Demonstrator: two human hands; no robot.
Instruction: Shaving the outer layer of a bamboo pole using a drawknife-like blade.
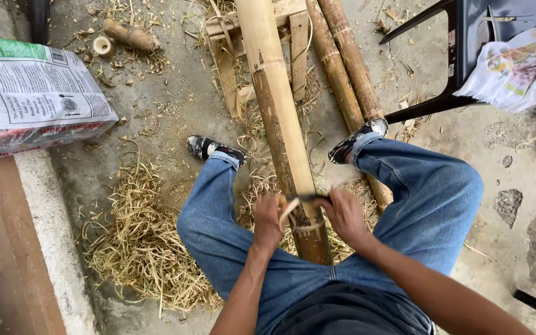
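A thick bamboo pole (275,87) runs from the top of the view down between my knees, pale on one side and brown where its skin is scraped. Across it lies a dark two-handled scraping blade (306,200). My left hand (268,218) grips its left end and my right hand (344,215) grips its right end. A curl of peeled bamboo (308,227) hangs under the blade.
A heap of bamboo shavings (141,248) lies at the left. The pole rests on a wooden stand (296,37), with two more bamboo poles (342,68) beside it. A printed sack (29,93) lies at the left. A black chair (460,56) with a cloth stands at the right.
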